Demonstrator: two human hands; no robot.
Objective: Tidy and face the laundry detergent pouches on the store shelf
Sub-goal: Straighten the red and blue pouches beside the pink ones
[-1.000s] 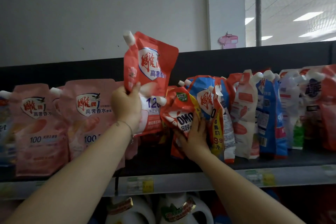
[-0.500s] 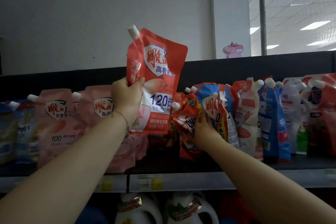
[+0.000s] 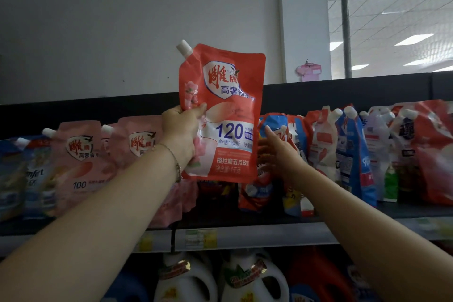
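The left grip (image 3: 182, 127) holds the red pouch (image 3: 228, 110) upright above the shelf (image 3: 245, 235), while the open-fingered right grip (image 3: 274, 152) is nearer the slumped pouches (image 3: 291, 130) to its right.

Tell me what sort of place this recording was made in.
Most likely a shop's laundry aisle: detergent pouches lined along a dark shelf, price tags on its front edge, white jugs on the tier below.

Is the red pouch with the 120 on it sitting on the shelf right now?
No, the left hand grips the red pouch and holds it up in the air, its bottom edge above the shelf.
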